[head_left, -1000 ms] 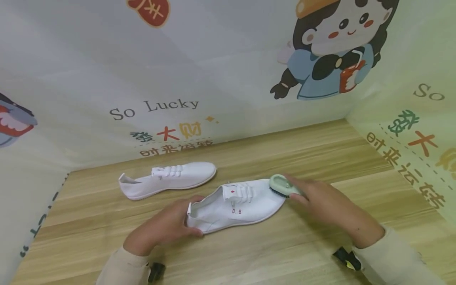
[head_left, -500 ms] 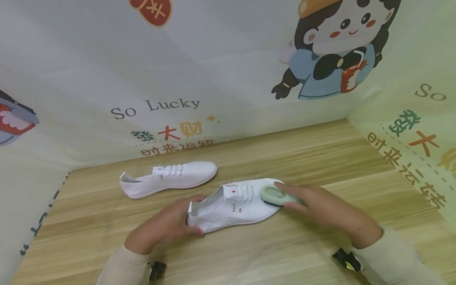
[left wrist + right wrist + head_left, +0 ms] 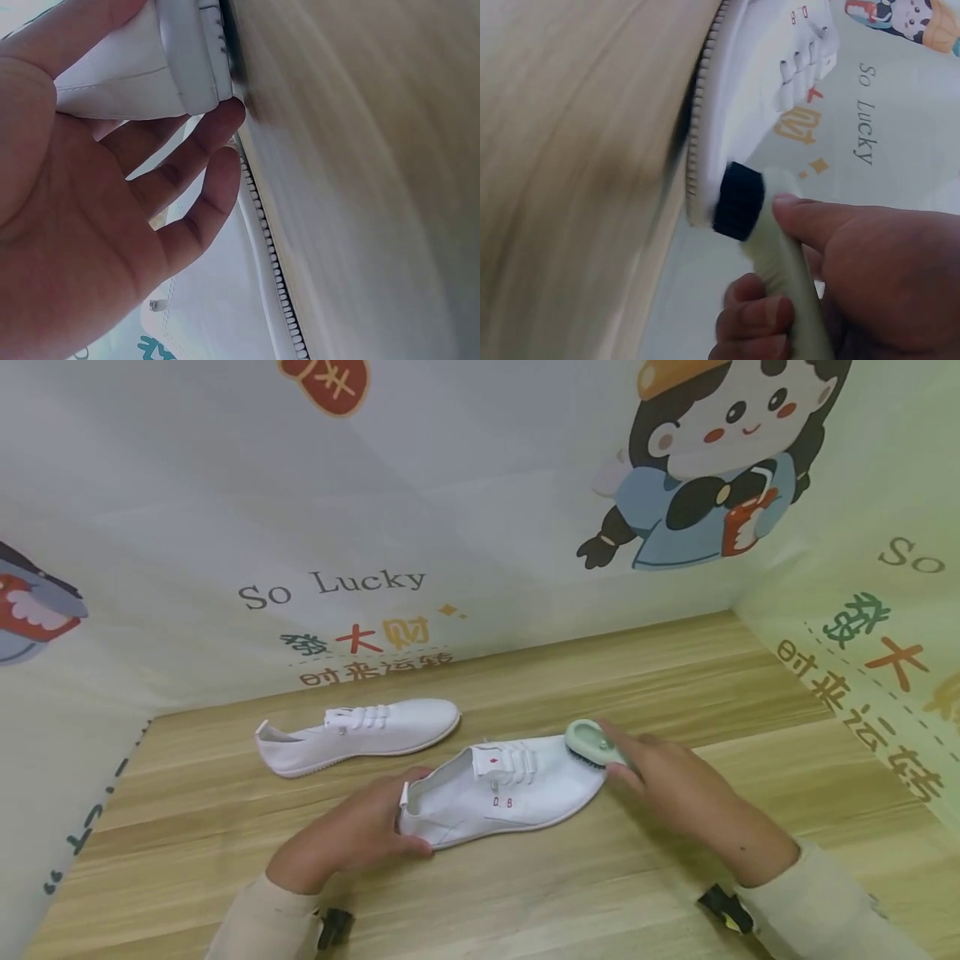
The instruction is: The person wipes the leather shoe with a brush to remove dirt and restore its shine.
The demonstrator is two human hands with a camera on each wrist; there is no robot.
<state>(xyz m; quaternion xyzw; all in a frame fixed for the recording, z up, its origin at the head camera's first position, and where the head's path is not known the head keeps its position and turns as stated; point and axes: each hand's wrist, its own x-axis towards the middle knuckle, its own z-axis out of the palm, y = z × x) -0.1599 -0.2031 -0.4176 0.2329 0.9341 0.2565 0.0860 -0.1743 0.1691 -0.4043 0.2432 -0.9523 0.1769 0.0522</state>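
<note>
Grips the near shoe, sole-down on the table, by the heel in the left hand with curled fingers and thumb. Holds the brush in the right hand with fingers wrapped round its handle, bristles against the toe. Could skid off the rounded tip by pressing too near the edge, or twist the shoe round through bracing only its heel.
</note>
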